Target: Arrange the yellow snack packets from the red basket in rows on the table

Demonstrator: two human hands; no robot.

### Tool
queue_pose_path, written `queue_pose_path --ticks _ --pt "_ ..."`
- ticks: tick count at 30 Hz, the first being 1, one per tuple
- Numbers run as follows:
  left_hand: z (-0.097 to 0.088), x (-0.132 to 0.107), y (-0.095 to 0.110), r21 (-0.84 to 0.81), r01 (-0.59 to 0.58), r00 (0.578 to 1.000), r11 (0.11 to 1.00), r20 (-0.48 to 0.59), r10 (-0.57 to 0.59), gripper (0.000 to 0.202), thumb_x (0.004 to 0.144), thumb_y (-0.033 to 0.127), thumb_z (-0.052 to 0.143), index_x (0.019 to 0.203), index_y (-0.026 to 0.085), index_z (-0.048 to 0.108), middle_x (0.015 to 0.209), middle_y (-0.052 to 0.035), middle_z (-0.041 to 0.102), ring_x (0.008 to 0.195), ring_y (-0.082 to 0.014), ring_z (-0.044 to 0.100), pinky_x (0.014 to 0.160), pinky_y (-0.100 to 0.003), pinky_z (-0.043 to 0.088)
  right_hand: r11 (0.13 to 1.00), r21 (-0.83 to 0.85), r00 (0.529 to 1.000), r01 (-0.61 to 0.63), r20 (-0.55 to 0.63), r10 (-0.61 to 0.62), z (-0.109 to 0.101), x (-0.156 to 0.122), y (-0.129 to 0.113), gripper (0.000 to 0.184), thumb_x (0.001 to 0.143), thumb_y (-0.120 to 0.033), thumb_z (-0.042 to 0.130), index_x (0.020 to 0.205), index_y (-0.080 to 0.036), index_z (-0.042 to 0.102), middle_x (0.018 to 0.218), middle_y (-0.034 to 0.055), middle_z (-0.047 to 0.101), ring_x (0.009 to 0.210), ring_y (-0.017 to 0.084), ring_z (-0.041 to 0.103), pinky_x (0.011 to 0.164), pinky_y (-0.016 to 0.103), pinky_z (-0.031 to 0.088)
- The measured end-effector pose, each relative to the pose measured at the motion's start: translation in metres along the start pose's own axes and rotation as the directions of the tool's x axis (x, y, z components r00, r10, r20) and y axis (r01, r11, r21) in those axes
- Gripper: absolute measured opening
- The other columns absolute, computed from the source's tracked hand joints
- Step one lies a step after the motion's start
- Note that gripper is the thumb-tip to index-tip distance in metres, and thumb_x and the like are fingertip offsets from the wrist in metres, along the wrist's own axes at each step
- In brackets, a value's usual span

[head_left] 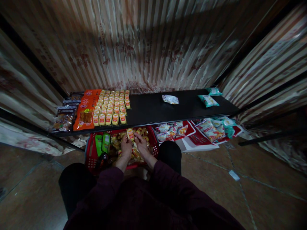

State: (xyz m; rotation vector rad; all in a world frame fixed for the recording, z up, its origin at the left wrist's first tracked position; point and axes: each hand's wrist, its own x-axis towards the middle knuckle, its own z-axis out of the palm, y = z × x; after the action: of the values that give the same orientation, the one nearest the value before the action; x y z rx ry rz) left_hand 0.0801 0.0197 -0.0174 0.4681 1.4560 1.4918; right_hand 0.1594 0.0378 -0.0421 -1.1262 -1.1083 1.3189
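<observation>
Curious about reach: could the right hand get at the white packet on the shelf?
Probably yes: nothing stands before the white packet on the black shelf. The right hand, over the leftmost red basket, would likely need to release the small yellow packet and rise past the shelf's edge.

1. The far side is covered by a striped, floral curtain (148,48).
2. A black shelf (146,110) is flanked left and right by dark posts (33,57).
3. The brown floor (206,188) is crossed by pale lines (275,189).
4. The room is dimly lit.
</observation>
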Motion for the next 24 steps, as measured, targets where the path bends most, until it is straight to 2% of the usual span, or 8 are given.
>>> queue_pose_path --ticks 8,14,19,24 --pt "0.004 0.010 -0.001 0.025 -0.102 0.995 0.994 0.013 0.102 0.039 0.075 0.003 0.053 0.108 0.021 0.064 0.115 -0.0082 0.065 0.107 -0.0173 0.060 0.097 -0.031 0.043 1.000 -0.011 0.999 0.014 0.039 -0.014 0.002 0.004 -0.005 0.040 0.075 -0.039 0.059 0.111 -0.023 0.066 0.120 0.0048 0.065 0.115 0.023 0.057 0.105 0.039 0.040" --pt "0.006 0.013 0.000 0.091 -0.131 0.991 0.987 0.037 0.128 0.043 0.076 0.004 0.051 0.114 0.020 0.061 0.118 -0.0069 0.065 0.109 -0.0152 0.060 0.098 -0.029 0.043 0.997 -0.033 0.997 0.073 0.041 -0.071 0.001 0.010 -0.003 0.039 0.075 -0.034 0.058 0.112 -0.023 0.066 0.120 0.0033 0.066 0.116 0.022 0.057 0.108 0.040 0.037" --pt "0.006 0.013 0.005 0.151 -0.140 0.990 0.979 0.042 0.135 0.045 0.077 0.004 0.046 0.117 0.019 0.061 0.118 -0.0061 0.066 0.109 -0.0140 0.060 0.099 -0.029 0.043 0.997 -0.042 0.997 0.068 0.029 -0.066 0.000 0.013 0.001 0.040 0.075 -0.034 0.058 0.112 -0.022 0.066 0.121 0.0041 0.065 0.116 0.023 0.057 0.108 0.041 0.037" --pt "0.006 0.015 0.007 0.206 -0.206 0.978 0.957 0.074 0.195 0.046 0.078 0.007 0.047 0.120 0.022 0.059 0.122 -0.0046 0.064 0.113 -0.0146 0.058 0.099 -0.028 0.043 0.996 -0.046 0.997 0.074 0.013 -0.073 0.001 0.016 -0.004 0.039 0.076 -0.034 0.059 0.112 -0.022 0.066 0.121 0.0048 0.065 0.113 0.023 0.058 0.106 0.041 0.039"
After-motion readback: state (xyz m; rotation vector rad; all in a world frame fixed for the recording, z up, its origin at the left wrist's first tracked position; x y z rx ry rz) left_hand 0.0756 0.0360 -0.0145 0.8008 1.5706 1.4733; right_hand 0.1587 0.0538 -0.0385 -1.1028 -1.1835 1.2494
